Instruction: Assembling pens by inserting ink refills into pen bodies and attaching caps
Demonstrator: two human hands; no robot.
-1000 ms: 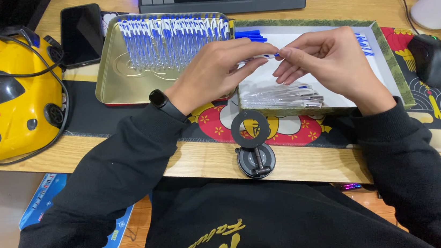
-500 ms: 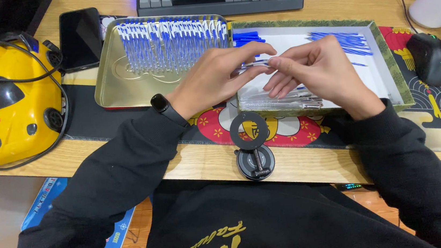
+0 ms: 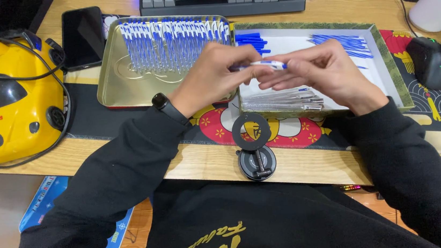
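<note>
A yellow machine [image 3: 5,101] sits far left on the desk, next to a black phone [image 3: 83,37] and a shiny metal tray [image 3: 120,85] with a row of blue and white pens [image 3: 177,42]. Over the trays, the left hand [image 3: 213,76] and right hand [image 3: 318,74] pinch one blue and white pen [image 3: 263,65] between their fingertips. Under the right hand is a white box [image 3: 382,70] with clear pen tubes [image 3: 283,100], and a black mouse [image 3: 433,63] lies far right.

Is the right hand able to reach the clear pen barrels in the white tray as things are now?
Probably yes. The right hand hovers right above the clear pen barrels at the near side of the white tray, with nothing between them. But it pinches a blue-and-white pen together with the left hand, so its fingers are busy.
</note>
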